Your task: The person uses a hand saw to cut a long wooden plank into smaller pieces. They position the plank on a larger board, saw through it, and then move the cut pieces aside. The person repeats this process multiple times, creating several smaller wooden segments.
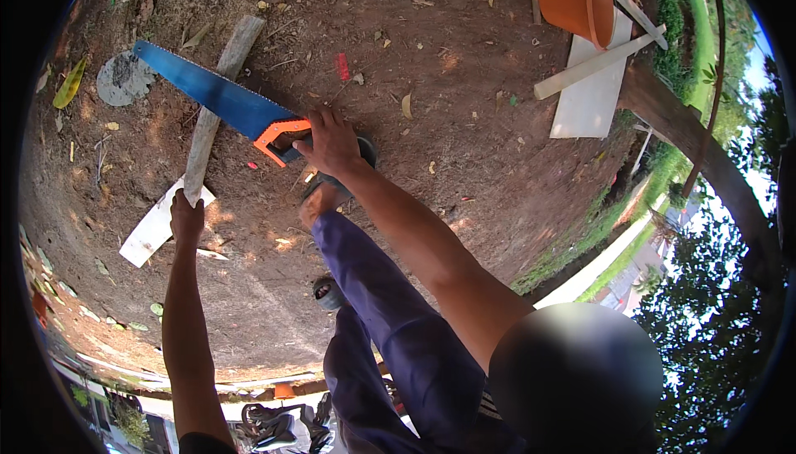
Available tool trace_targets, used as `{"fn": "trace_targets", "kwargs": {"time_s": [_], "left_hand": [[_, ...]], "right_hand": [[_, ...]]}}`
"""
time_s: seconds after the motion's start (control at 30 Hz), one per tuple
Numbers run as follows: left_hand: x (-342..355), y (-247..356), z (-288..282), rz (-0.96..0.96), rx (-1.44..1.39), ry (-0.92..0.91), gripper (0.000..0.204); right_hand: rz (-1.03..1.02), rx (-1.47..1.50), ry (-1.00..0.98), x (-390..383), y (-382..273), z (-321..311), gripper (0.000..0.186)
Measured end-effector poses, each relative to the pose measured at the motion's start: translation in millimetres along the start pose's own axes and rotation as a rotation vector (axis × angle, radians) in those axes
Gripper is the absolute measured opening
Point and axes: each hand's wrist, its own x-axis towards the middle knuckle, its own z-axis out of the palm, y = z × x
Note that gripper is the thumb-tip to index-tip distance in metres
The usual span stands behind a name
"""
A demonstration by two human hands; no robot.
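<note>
My right hand (333, 140) is closed round the orange and black handle of a handsaw (220, 97). The saw's blue blade points away to the far left and crosses over a weathered wooden strip (212, 114). Whether blade and wood touch cannot be told from here. My left hand (187, 218) grips the near end of that strip, which runs away from me and slightly to the right. Under this end, a short white board (157, 226) lies on the soil. My sandalled foot is just beside the saw handle, partly hidden by my right hand.
A flat grey round slab (124, 78) lies near the saw's tip. At the far right are an orange bucket (568, 6), a wide pale board (584, 106) and a pale wooden stick (590, 66). A red scrap (342, 67) and leaves dot the brown ground (464, 147).
</note>
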Motion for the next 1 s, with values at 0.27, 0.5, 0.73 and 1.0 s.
{"fn": "trace_targets", "kwargs": {"time_s": [0.27,0.5,0.73,1.0], "left_hand": [[-6.9,5.1,2.9,0.039,-0.122,0.152,0.041],[-19.4,13.0,7.6,0.073,-0.164,0.175,0.040],[-68.5,16.7,19.2,0.143,-0.397,-0.048,0.045],[-223.6,32.4,40.1,0.300,-0.316,-0.167,0.052]], "right_hand": [[0.083,0.220,0.017,1.6,-16.2,40.6,0.046],[-0.139,0.267,-0.038,-25.6,-14.5,7.0,0.034],[0.127,0.544,-0.019,-141.7,-13.4,-103.8,0.022],[0.308,0.733,0.300,-353.0,63.3,-178.0,0.016]]}}
